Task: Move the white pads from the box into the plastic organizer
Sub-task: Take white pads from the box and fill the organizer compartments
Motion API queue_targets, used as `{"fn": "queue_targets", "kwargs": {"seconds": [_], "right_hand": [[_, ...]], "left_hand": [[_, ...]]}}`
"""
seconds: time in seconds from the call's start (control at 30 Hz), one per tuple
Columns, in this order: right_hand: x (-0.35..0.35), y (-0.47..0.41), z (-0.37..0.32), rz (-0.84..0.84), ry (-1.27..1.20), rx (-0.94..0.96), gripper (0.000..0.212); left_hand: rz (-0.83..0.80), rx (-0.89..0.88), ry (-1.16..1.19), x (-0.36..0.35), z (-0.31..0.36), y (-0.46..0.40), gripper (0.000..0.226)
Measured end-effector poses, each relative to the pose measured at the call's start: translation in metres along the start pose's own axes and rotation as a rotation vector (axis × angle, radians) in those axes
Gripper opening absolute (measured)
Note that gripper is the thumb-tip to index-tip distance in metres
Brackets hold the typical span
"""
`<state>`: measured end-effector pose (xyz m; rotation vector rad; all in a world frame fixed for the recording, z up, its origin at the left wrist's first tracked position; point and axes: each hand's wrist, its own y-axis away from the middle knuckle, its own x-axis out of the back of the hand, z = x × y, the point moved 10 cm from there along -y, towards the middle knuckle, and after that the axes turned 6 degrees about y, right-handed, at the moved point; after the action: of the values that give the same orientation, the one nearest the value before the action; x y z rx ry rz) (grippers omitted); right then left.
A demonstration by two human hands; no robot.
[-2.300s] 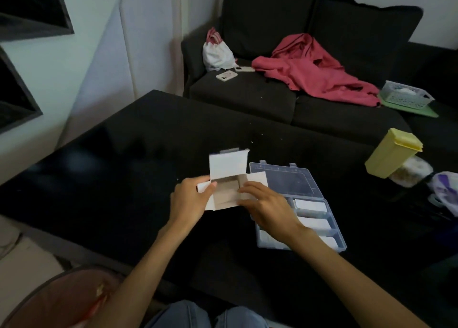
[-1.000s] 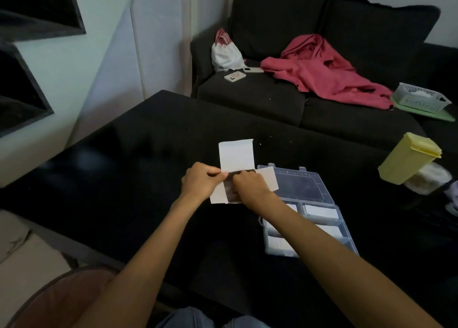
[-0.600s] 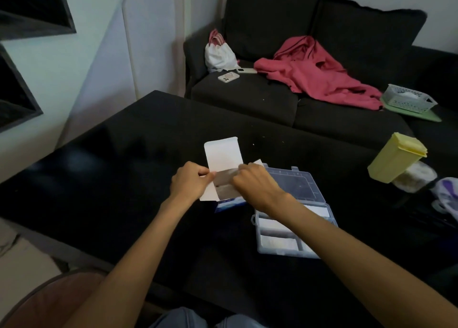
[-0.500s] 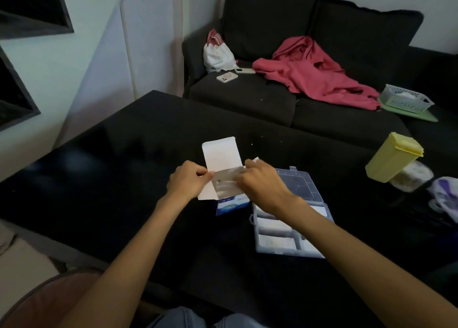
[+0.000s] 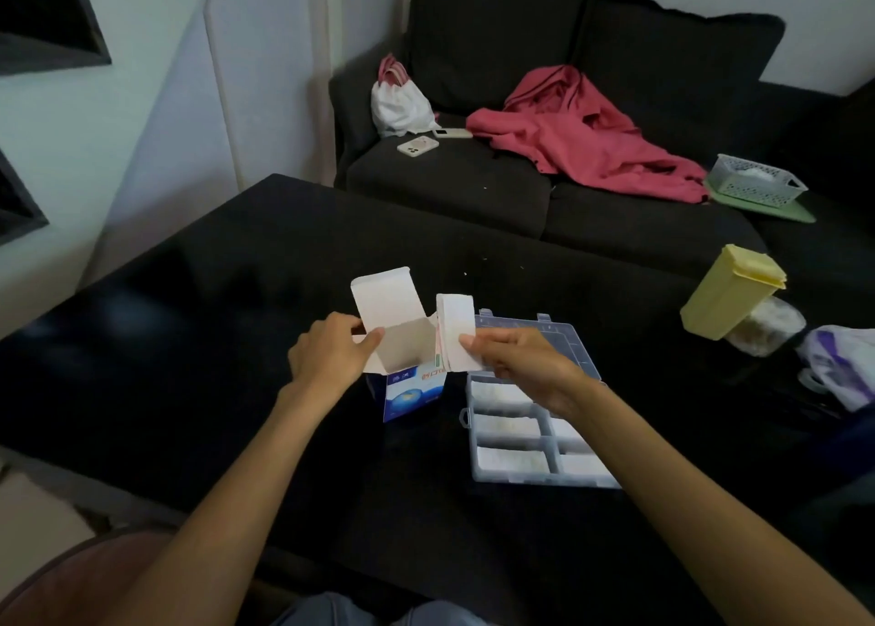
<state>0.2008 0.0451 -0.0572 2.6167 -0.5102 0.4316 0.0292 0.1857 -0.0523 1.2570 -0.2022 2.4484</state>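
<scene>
A small blue-and-white cardboard box [image 5: 412, 389] stands upright on the black table, its white lid flap raised. My left hand [image 5: 331, 353] pinches the box's open top edge. My right hand [image 5: 516, 365] grips a stack of white pads [image 5: 454, 329], held upright just right of the box mouth and clear of it. The clear plastic organizer [image 5: 530, 478] lies open to the right, below my right hand, its lid folded back. Several of its compartments hold white pads.
A yellow lidded container [image 5: 729, 291] and a clear jar [image 5: 764, 325] stand at the table's right. A purple-and-white bag [image 5: 838, 365] lies at the far right edge. Behind the table is a dark sofa with a red garment [image 5: 577, 133], phones and a basket [image 5: 753, 180].
The box has been turned upright from lying flat. My right hand has drawn the stack of pads out of it and moved them to the right, above the organizer's lid.
</scene>
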Motion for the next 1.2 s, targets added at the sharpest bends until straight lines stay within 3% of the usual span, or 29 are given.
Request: {"fn": "queue_targets", "kwargs": {"seconds": [0.1, 0.2, 0.27, 0.37, 0.43, 0.63, 0.9, 1.07, 1.2], "right_hand": [[0.002, 0.004, 0.014, -0.072, -0.174, -0.079, 0.024], [0.006, 0.010, 0.026, -0.113, -0.220, -0.101, 0.025], [0.011, 0.015, 0.036, -0.101, -0.242, -0.115, 0.028], [0.014, 0.025, 0.048, -0.100, -0.279, -0.121, 0.025], [0.021, 0.033, 0.058, -0.081, -0.301, -0.125, 0.023], [0.048, 0.054, 0.086, 0.037, -0.179, -0.162, 0.016], [0.076, 0.066, 0.114, 0.257, -0.143, -0.158, 0.006], [0.078, 0.072, 0.125, 0.236, -0.483, -0.198, 0.004], [0.077, 0.070, 0.132, 0.206, -0.611, -0.220, 0.010]], "left_hand": [[0.110, -0.026, -0.070, 0.017, 0.010, 0.010, 0.048], [0.364, -0.241, 0.062, 0.049, 0.047, 0.040, 0.039], [0.204, -0.286, 0.267, 0.034, 0.067, 0.051, 0.031], [-0.422, -0.143, 0.561, -0.043, 0.091, 0.069, 0.031], [-0.568, -0.081, 0.665, -0.068, 0.100, 0.079, 0.031], [-0.626, 0.007, 0.758, -0.112, 0.107, 0.084, 0.020], [-0.475, -0.032, 0.749, -0.148, 0.128, 0.091, 0.004], [-0.552, 0.145, 1.017, -0.160, 0.125, 0.098, 0.018], [-0.555, 0.160, 1.026, -0.160, 0.123, 0.096, 0.018]]}}
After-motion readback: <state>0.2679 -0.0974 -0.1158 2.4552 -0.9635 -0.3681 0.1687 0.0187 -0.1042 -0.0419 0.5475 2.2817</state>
